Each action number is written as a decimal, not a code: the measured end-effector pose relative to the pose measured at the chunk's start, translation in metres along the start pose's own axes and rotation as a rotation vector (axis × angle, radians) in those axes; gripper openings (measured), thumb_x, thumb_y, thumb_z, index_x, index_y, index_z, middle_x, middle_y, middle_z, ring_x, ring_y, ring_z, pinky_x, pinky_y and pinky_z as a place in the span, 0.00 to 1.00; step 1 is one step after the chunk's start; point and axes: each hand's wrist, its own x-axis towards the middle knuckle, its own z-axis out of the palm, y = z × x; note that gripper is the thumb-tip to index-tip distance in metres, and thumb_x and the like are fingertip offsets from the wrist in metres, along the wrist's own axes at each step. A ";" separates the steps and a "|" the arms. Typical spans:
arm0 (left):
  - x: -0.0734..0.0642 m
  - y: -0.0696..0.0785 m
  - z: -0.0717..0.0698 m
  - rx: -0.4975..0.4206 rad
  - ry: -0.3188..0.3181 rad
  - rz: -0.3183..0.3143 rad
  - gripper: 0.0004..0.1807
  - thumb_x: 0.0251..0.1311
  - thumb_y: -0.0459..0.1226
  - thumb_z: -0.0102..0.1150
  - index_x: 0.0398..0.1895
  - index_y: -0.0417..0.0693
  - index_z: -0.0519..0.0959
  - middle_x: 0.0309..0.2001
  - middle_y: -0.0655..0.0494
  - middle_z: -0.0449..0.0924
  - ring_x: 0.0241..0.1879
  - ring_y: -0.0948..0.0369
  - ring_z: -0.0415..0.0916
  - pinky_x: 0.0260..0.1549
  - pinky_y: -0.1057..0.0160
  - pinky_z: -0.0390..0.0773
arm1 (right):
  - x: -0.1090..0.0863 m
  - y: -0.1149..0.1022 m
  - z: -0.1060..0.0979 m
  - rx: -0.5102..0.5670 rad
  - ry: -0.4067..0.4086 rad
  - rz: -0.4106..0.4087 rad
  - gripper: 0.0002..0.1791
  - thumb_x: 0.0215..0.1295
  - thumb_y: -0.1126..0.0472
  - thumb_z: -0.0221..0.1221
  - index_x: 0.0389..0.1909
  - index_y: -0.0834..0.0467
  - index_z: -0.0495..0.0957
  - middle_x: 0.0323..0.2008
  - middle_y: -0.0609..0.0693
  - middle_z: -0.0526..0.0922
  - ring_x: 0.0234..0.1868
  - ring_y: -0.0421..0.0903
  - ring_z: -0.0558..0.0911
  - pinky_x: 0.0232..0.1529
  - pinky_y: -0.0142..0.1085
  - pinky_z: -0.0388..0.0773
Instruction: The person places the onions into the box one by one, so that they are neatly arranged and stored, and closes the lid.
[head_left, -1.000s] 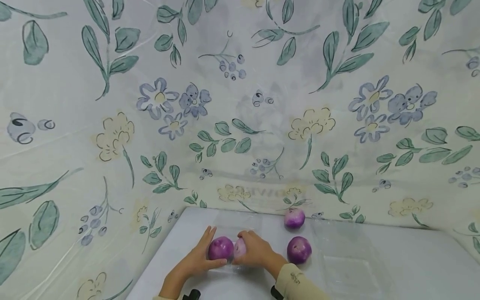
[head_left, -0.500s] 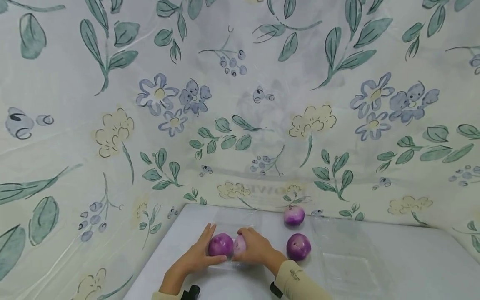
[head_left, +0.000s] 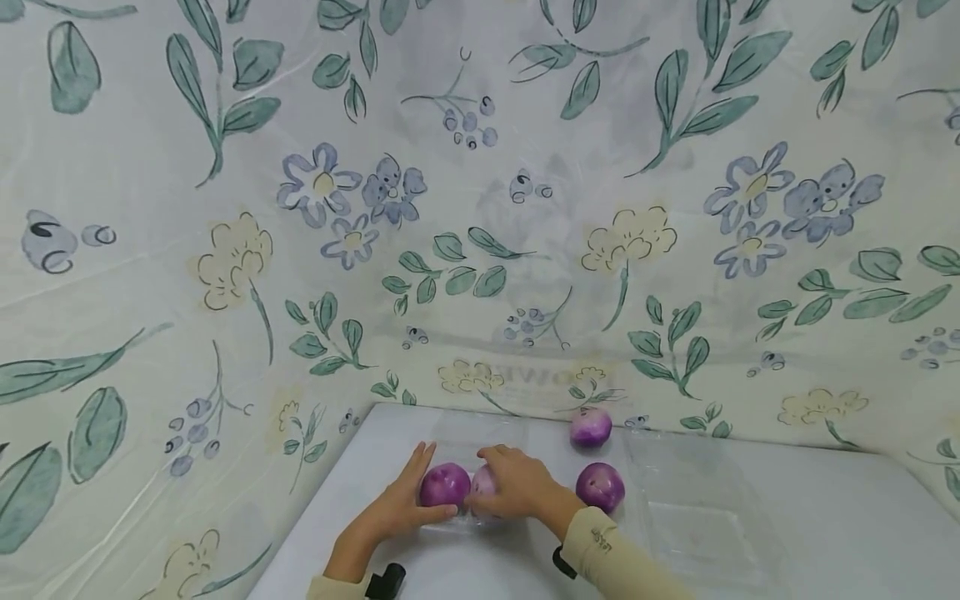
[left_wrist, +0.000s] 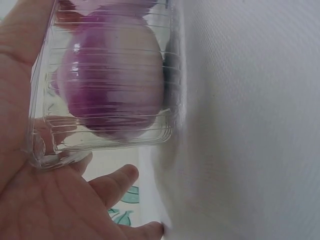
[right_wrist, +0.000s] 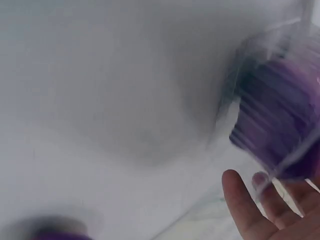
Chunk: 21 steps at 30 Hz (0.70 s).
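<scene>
Two peeled purple onions sit side by side in a clear plastic box on the table. My left hand point(head_left: 396, 507) grips the box's left end, thumb along the near side and fingers at the far side, around the left onion point(head_left: 445, 486). That onion also shows through the ribbed plastic box point(left_wrist: 107, 145) in the left wrist view. Over the right onion point(head_left: 483, 481), my right hand point(head_left: 528, 487) has fingers on top and thumb on the near side, hiding part of it. In the blurred right wrist view, fingers point(right_wrist: 237, 192) lie below the box wall.
Right of the box, one onion point(head_left: 600, 487) lies near my right wrist and another onion point(head_left: 591, 427) farther back. A second clear plastic container point(head_left: 697, 533) stands to the right on the white table point(head_left: 832, 533). Patterned cloth point(head_left: 540, 250) hangs behind the table.
My right hand has shifted slightly right and away from me, its thumb moving up across the right onion. More of the box's near edge shows. The left hand stays put.
</scene>
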 end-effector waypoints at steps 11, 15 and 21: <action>-0.001 0.000 -0.001 -0.009 0.001 -0.007 0.61 0.49 0.53 0.74 0.79 0.43 0.46 0.79 0.35 0.35 0.75 0.33 0.41 0.65 0.25 0.51 | -0.002 0.019 -0.018 0.055 0.135 0.018 0.41 0.61 0.33 0.59 0.67 0.56 0.69 0.64 0.57 0.74 0.60 0.58 0.78 0.54 0.57 0.79; -0.002 0.001 -0.001 -0.015 0.004 -0.002 0.61 0.50 0.53 0.74 0.79 0.43 0.46 0.79 0.35 0.35 0.75 0.33 0.41 0.65 0.25 0.51 | -0.001 0.028 -0.018 0.105 0.192 0.052 0.40 0.62 0.35 0.59 0.67 0.57 0.68 0.65 0.58 0.73 0.62 0.59 0.77 0.56 0.56 0.77; -0.002 0.002 0.000 -0.019 0.010 0.001 0.61 0.50 0.52 0.74 0.79 0.43 0.46 0.79 0.35 0.35 0.76 0.33 0.41 0.65 0.25 0.50 | 0.003 0.037 -0.015 0.199 0.219 0.144 0.41 0.64 0.36 0.58 0.69 0.59 0.66 0.68 0.61 0.70 0.67 0.60 0.72 0.65 0.55 0.71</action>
